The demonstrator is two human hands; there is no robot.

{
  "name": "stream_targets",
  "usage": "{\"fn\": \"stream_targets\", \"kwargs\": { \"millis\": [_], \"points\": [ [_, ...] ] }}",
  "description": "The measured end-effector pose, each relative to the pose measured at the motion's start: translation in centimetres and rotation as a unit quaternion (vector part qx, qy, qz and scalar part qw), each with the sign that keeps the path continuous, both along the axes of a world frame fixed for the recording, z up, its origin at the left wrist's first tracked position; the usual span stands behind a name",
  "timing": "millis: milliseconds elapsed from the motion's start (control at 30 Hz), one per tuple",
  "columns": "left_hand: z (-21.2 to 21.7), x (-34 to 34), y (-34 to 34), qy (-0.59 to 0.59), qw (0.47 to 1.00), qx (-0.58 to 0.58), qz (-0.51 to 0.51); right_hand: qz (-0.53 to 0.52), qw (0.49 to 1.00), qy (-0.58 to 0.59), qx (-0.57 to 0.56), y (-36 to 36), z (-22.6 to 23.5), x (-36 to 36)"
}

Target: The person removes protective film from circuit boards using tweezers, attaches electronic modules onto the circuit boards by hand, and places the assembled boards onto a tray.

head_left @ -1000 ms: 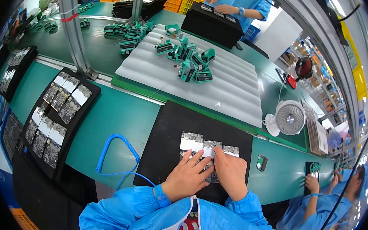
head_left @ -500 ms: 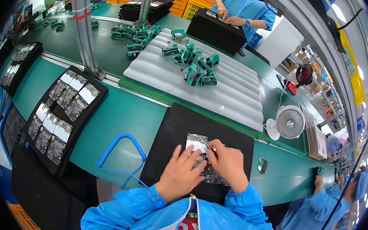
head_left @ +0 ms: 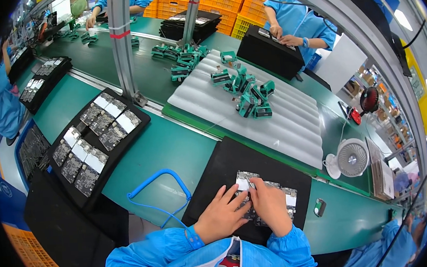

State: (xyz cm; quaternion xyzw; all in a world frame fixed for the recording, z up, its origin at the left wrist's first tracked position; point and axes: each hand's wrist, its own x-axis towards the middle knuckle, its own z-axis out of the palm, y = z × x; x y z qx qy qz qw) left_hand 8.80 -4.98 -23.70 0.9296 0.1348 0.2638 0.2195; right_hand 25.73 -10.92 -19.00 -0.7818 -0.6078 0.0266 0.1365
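A: Entry, bench view. Your left hand (head_left: 223,217) lies palm down on the circuit board panel (head_left: 266,197), fingers spread loosely over its left part. Does it grip anything?

B: I cannot tell; your fingers rest on the panel and nothing shows pinched between them.

A: And your right hand (head_left: 270,207)?

B: It is curled narrow, with its fingertips (head_left: 252,182) pressed together at the panel's upper edge. Something thin and pale sits at the tips, too small to name. Both of your hands touch the panel, and they touch each other at the thumbs.

A: Location of the panel?

B: On the black mat (head_left: 226,167), right in front of you, towards its near right part. The mat lies on the green bench (head_left: 164,147).

A: Surroundings, noted briefly.

B: A blue coiled cord (head_left: 159,180) runs from the wrist strap (head_left: 194,237) on your left arm across the bench, just left of the mat. To your left is a black tray of boards (head_left: 98,137). Beyond the mat lies a ribbed white sheet (head_left: 283,123) with green parts (head_left: 250,95) heaped on it. A small white fan (head_left: 352,157) stands to your right. A person in blue (head_left: 300,21) works at a black box (head_left: 270,53) across the line.
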Motion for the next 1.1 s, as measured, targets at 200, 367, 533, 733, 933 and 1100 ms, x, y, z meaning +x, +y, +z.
{"fn": "stream_targets", "kwargs": {
  "millis": [200,367,533,733,933,1100],
  "points": [
    [-0.1,0.1,-0.2,-0.002,1.000,0.011,0.007,0.019,1.000,-0.024,0.009,0.0,-0.1,0.0],
    [0.1,0.2,0.2,0.013,0.999,0.037,0.010,-0.009,0.999,-0.025,-0.027,-0.9,1.0,1.0],
    [2.0,0.4,2.3,-0.006,0.998,0.065,-0.016,-0.207,0.977,-0.037,0.029,-5.1,1.1,8.6],
    [1.9,3.0,8.1,-0.033,0.996,0.064,-0.047,-0.210,0.971,-0.079,0.088,-12.6,-6.2,18.2],
    [-0.6,2.6,12.2,-0.102,0.993,0.055,-0.013,-0.160,0.976,-0.133,0.066,-8.1,-1.0,17.1],
    [-1.8,2.7,12.7,-0.155,0.987,-0.014,-0.032,-0.016,0.997,0.068,-0.010,3.8,6.7,12.4]
  ]
}}
